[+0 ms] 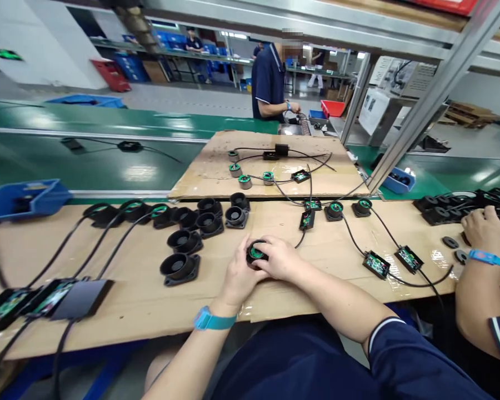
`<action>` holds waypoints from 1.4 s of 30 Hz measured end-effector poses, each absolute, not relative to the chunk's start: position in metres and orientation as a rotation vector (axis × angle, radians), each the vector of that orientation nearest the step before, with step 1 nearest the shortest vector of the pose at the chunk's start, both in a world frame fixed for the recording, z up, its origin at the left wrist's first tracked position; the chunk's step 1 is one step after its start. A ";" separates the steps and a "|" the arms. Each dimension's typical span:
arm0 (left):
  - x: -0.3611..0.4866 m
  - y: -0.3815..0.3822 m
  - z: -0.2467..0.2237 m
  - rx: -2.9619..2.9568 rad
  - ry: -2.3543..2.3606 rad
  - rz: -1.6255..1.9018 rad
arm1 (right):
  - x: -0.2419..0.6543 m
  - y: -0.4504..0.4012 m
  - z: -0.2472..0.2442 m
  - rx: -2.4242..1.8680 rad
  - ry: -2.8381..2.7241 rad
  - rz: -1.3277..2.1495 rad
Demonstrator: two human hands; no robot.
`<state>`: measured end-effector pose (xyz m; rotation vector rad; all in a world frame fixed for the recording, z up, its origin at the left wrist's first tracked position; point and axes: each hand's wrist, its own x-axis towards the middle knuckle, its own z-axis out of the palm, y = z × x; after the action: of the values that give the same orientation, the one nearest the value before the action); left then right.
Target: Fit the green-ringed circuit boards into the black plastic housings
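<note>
A round black housing with a green circuit board (pixel 257 251) is held between my two hands above the cardboard-covered bench. My left hand (pixel 238 275) wraps its left side, fingers closed on it. From the right, my right hand (pixel 278 256) grips the same part, with fingers over the board. A cable and a small open black box (pixel 306 220) lie just beyond my right hand. Several black round housings with square flanges (pixel 180 268) stand to the left. Two round parts with green boards (pixel 334 210) sit to the right, cabled to open boxes (pixel 376 264).
At far left are open boxes with boards (pixel 50 297) and a blue bin (pixel 27 200). A co-worker's hand (pixel 487 236) is at the right by black parts. Ahead, a raised cardboard sheet (pixel 208 161) holds cabled parts; a metal post (pixel 420 105) slants at right.
</note>
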<state>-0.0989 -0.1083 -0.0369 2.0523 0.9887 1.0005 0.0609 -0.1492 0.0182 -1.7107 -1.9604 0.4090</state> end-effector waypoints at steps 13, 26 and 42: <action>-0.100 -0.103 -0.032 1.861 0.993 1.495 | 0.071 -0.154 0.035 -1.782 -1.904 0.324; -0.102 -0.097 -0.039 1.843 1.058 1.417 | 0.064 -0.152 0.013 -1.795 -1.868 0.353; -0.078 -0.055 -0.031 2.225 1.233 1.227 | 0.297 -0.268 0.302 -1.848 -1.094 -0.574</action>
<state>-0.0779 -0.0548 -0.0306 2.2246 1.2329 1.2267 0.2974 -0.2683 0.3022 -1.8484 -1.0943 -0.5744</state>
